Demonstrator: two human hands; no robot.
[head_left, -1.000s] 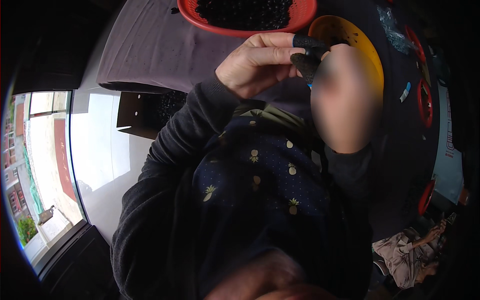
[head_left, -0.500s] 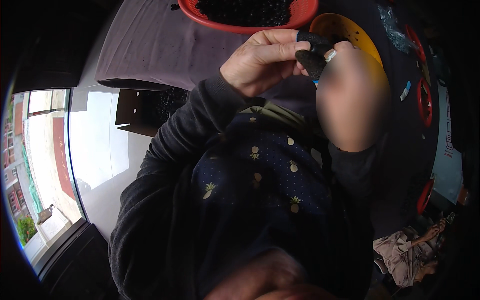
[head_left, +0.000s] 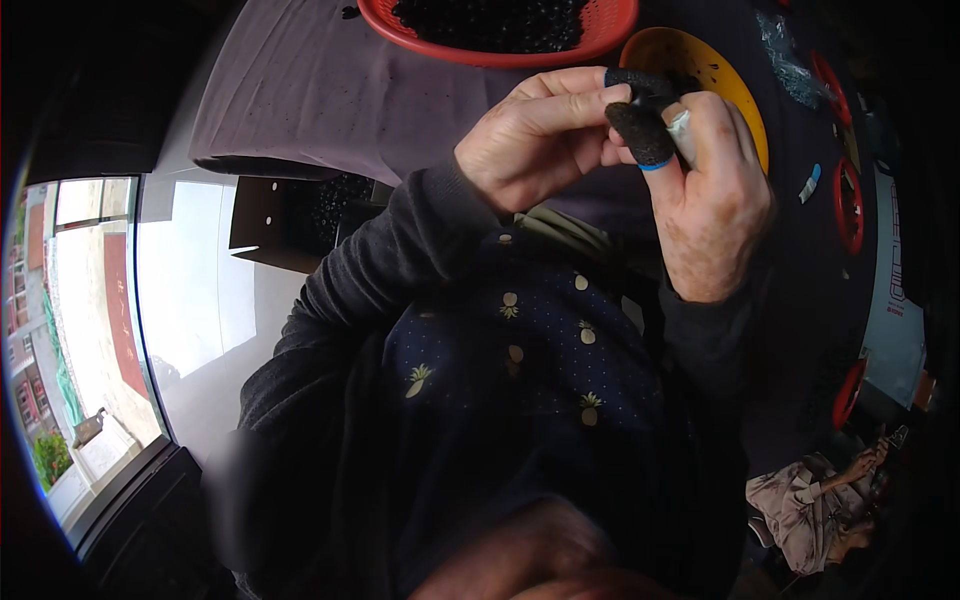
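Observation:
My left hand [head_left: 545,130] is closed in a pinch, a black cover on its index finger. At its fingertips is a small dark piece [head_left: 641,99], mostly hidden among the fingers and black covers. My right hand [head_left: 715,205] meets it there, its thumb in a black finger cot [head_left: 640,135] with a blue rim. Its fingers curl round a pale, handle-like object [head_left: 686,138], mostly covered by the hand. Just beyond the hands stands a yellow bowl [head_left: 752,108] with dark bits inside. A red basket [head_left: 625,28] heaped with small shiny black pieces lies farther away.
A purple-grey cloth [head_left: 300,100] covers the table. At lower left is a cardboard box [head_left: 262,225] with dark pieces. On the right are a crumpled clear plastic bag [head_left: 790,65], several red baskets [head_left: 850,205] and a small blue-and-white item [head_left: 810,184]. Another person [head_left: 810,510] is at lower right.
My left hand has shifted slightly right. The right hand, blurred before, has turned so that its black-covered thumb and the pale object show more clearly. Both hands remain together.

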